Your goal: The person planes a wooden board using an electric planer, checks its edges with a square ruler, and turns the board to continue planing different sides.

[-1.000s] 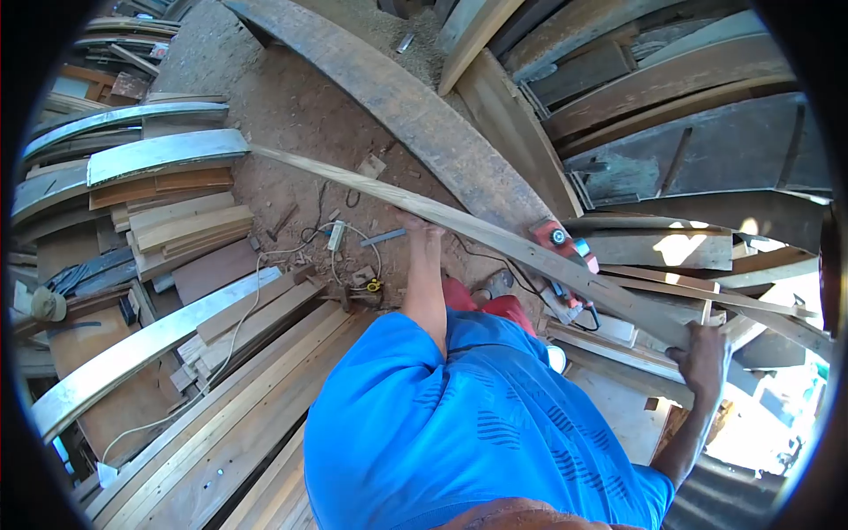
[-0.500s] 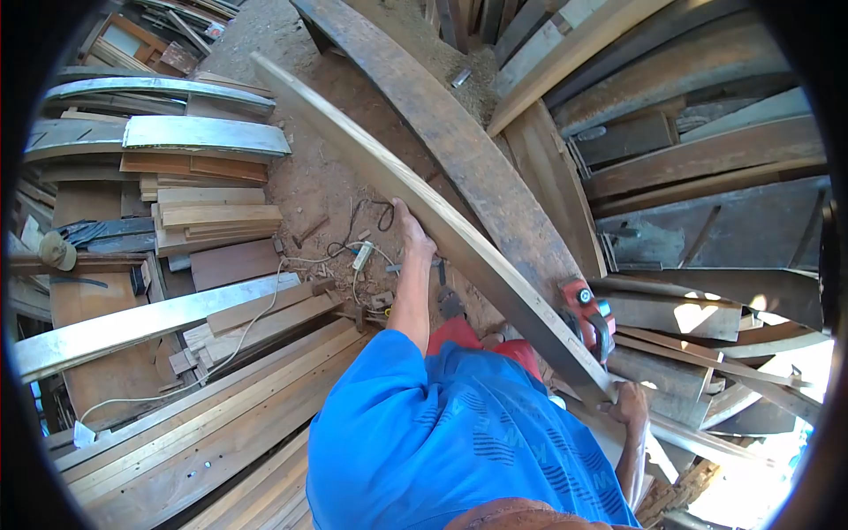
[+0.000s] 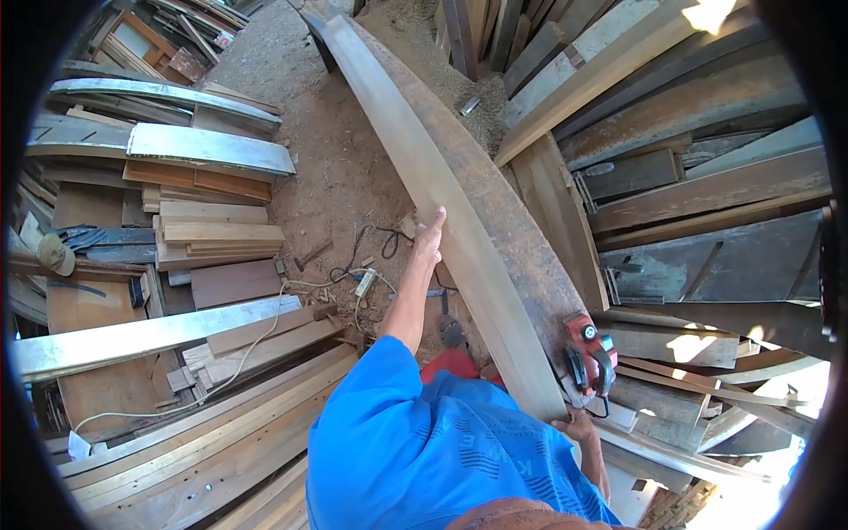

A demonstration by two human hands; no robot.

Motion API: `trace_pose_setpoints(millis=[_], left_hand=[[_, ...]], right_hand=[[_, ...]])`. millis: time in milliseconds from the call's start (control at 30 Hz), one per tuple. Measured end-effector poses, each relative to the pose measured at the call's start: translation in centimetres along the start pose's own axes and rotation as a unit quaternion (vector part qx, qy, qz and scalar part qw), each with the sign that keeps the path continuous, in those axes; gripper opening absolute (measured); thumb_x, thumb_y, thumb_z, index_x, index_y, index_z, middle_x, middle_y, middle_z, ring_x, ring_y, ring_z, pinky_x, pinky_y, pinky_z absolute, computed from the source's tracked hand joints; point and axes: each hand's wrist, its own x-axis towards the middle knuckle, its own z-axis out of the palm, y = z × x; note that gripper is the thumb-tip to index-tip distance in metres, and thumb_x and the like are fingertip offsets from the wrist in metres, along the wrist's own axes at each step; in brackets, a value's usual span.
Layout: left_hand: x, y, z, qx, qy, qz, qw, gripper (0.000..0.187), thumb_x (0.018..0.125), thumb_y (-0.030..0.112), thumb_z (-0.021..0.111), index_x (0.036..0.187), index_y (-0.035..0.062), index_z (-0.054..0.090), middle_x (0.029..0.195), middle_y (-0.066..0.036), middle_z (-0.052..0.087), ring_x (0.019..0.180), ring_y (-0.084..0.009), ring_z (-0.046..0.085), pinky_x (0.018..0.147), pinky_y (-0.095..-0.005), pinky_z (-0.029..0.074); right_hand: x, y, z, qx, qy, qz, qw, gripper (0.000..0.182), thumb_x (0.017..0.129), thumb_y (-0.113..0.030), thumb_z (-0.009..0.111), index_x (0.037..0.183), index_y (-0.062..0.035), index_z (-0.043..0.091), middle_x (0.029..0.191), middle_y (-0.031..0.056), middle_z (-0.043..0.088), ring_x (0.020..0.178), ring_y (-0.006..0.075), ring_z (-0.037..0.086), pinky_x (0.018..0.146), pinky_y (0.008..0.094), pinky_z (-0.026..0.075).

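A long pale plank [image 3: 459,221] lies broad face up along the left side of a long, weathered wooden bench [image 3: 521,212]. My left hand [image 3: 429,238] is closed on the plank's left edge near its middle, with the thumb on top. My right hand [image 3: 579,427] grips the near end of the plank, its fingers partly hidden. Just beyond that hand, a red and black power tool [image 3: 590,358] rests on the near end of the bench, right of the plank.
Stacked boards [image 3: 221,225] and long planks [image 3: 212,442] stand on the left. A white power strip [image 3: 365,283] with cords and a hammer [image 3: 314,254] lie on the dirt floor. More timber [image 3: 707,185] leans at the right.
The plank has turned from its narrow edge onto its broad face and shifted right at its far end, against the bench. My left hand moved forward; my right hand moved left and nearer my body.
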Motion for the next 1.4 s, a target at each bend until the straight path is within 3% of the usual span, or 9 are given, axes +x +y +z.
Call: trace_pose_setpoints(millis=[233,467,633,733,867,1033,1200,1267,1400], left_hand=[[4.6,-3.7,-0.1,0.018,0.015,0.012,1.000,0.073,0.087,0.036,0.080,0.138,-0.0054,0.046,0.133,-0.019,0.058,0.115,-0.0299,0.062,0.094,-0.0499,0.053],[4.3,-3.4,-3.0,-0.066,-0.079,-0.055,0.993,0.049,0.091,0.035,0.076,0.123,0.0022,0.059,0.112,-0.013,0.070,0.097,-0.0274,0.071,0.086,-0.0449,0.059],[-5.4,-11.1,-5.9,-0.070,-0.191,-0.129,0.971,0.026,0.097,0.038,0.067,0.102,0.0139,0.058,0.080,0.001,0.062,0.068,-0.0144,0.061,0.067,-0.0346,0.056],[-13.8,-16.5,-6.5,0.061,-0.291,-0.191,0.936,0.053,0.089,0.045,0.074,0.125,0.0144,0.050,0.100,0.002,0.061,0.084,-0.0133,0.060,0.076,-0.0339,0.052],[-18.3,-21.7,-3.5,-0.083,-0.095,-0.259,0.958,0.068,0.084,0.028,0.081,0.142,0.0114,0.048,0.132,-0.004,0.058,0.120,-0.0253,0.055,0.101,-0.0450,0.047],[-10.7,-16.9,-2.8,-0.129,-0.062,-0.202,0.969,0.060,0.089,0.026,0.077,0.139,0.0071,0.050,0.131,-0.009,0.060,0.120,-0.0263,0.057,0.104,-0.0458,0.048],[-1.3,-15.0,-5.9,-0.167,-0.061,-0.202,0.963,0.061,0.095,0.043,0.068,0.138,0.0032,0.051,0.132,-0.014,0.061,0.123,-0.0316,0.059,0.105,-0.0503,0.049],[1.9,-14.4,-7.6,-0.101,0.034,-0.153,0.982,0.070,0.091,0.042,0.074,0.137,-0.0046,0.048,0.124,-0.016,0.062,0.115,-0.0325,0.063,0.094,-0.0492,0.056],[4.5,-13.9,-10.6,-0.103,-0.055,-0.116,0.986,0.077,0.087,0.046,0.077,0.140,-0.0009,0.047,0.128,-0.014,0.060,0.114,-0.0314,0.062,0.096,-0.0501,0.054]], right_hand=[[2.0,1.8,3.1,0.248,-0.010,0.032,0.968,0.061,0.080,-0.027,0.083,0.131,-0.0012,0.063,0.116,0.0097,0.070,0.108,0.0213,0.064,0.096,0.0375,0.051],[10.2,-4.5,3.6,-0.108,0.086,0.078,0.987,0.083,0.079,-0.069,0.071,0.101,0.0114,0.070,0.086,0.0279,0.072,0.080,0.0331,0.073,0.072,0.0465,0.055],[22.2,-15.3,2.6,-0.140,0.058,0.061,0.987,0.092,0.080,-0.078,0.061,0.097,0.0125,0.070,0.102,0.0350,0.068,0.103,0.0439,0.068,0.088,0.0510,0.053],[28.2,-22.6,2.3,-0.136,0.033,0.037,0.989,0.093,0.083,-0.076,0.059,0.113,0.0112,0.068,0.117,0.0359,0.065,0.115,0.0447,0.063,0.097,0.0494,0.051],[33.7,-29.5,2.7,-0.113,0.002,-0.030,0.993,0.088,0.087,-0.068,0.060,0.128,0.0097,0.060,0.128,0.0341,0.060,0.123,0.0435,0.059,0.103,0.0487,0.047],[33.9,-25.3,3.3,-0.147,0.177,-0.154,0.961,0.076,0.093,-0.056,0.059,0.139,0.0044,0.052,0.131,0.0311,0.060,0.124,0.0412,0.059,0.107,0.0454,0.045],[23.9,-14.6,0.0,-0.001,-0.027,0.065,0.998,0.061,0.095,-0.050,0.060,0.137,-0.0055,0.057,0.131,0.0213,0.064,0.124,0.0336,0.061,0.105,0.0413,0.047],[22.1,-8.2,2.7,-0.095,-0.080,0.091,0.988,0.065,0.095,-0.050,0.061,0.139,-0.0028,0.055,0.133,0.0222,0.063,0.125,0.0337,0.060,0.106,0.0415,0.047],[20.0,-4.3,8.6,-0.019,-0.083,0.082,0.993,0.076,0.092,-0.053,0.064,0.143,0.0027,0.050,0.140,0.0244,0.057,0.128,0.0354,0.057,0.108,0.0421,0.046]])
